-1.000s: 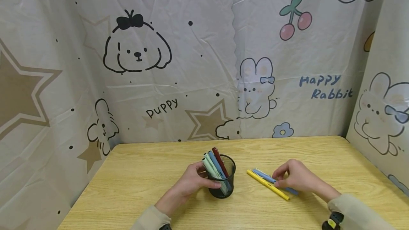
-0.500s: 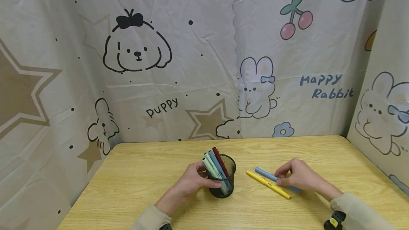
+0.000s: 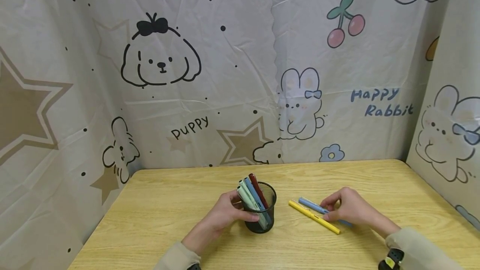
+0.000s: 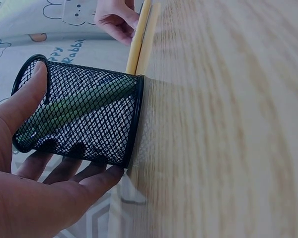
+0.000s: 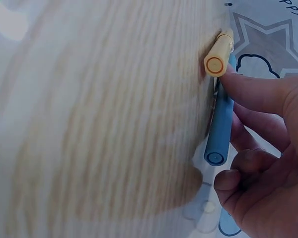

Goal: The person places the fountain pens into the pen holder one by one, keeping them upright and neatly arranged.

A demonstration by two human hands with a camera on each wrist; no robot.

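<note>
My left hand [image 3: 225, 211] grips the black mesh pen cup [image 3: 271, 216] from its left side, thumb across the front. Light green pens [image 3: 245, 197], a blue one and a dark red pen [image 3: 258, 187] lean inside it. The left wrist view shows the cup [image 4: 89, 94] standing on the tabletop. To its right, my right hand [image 3: 350, 206] pinches a loose blue pen [image 3: 309, 204] between thumb and fingers. A yellow pen [image 3: 315, 217] lies just in front of it. In the right wrist view, my thumb is close by the yellow pen [image 5: 218, 54]; whether they touch, I cannot tell.
The light wooden table [image 3: 168, 203] carries the cup and pens. Behind it and at both sides hangs a pale printed curtain [image 3: 232, 86]. A beige sleeve [image 3: 416, 245] with a black wrist device [image 3: 391, 258] covers the right forearm.
The blue pen has shifted slightly right, away from the yellow pen, with my right hand on it. My left hand and the cup have stayed in place.
</note>
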